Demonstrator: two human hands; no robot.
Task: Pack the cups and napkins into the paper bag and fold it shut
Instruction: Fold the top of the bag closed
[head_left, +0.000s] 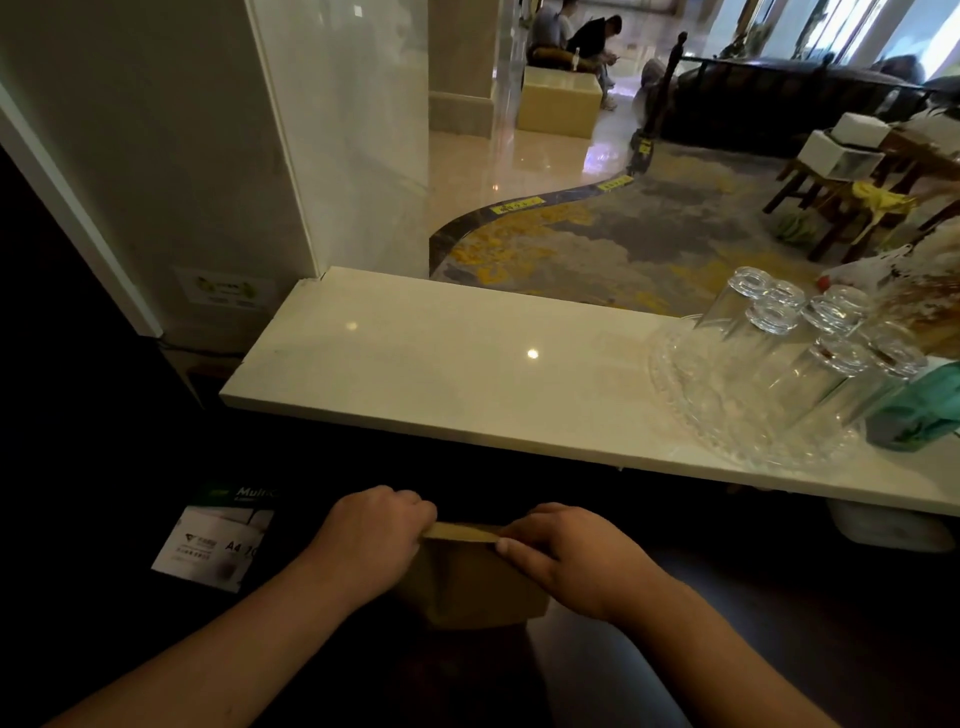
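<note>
Counter (467, 364) bare leftward (upturned glasses (810, 338) crowd its right end).

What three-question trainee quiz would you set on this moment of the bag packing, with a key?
1. True or false: both hands grip the top edge of the paper bag.
2. Where do the upturned glasses stand? A) on a clear glass tray on the counter B) inside the bag C) on the floor
3. Fill in: the bag sits on the dark surface ___ the white counter.

Key:
1. True: the left hand and the right hand pinch the flattened top from either side.
2. A, on the glass tray at the counter's right end.
3. Below, nearer the person.
</note>
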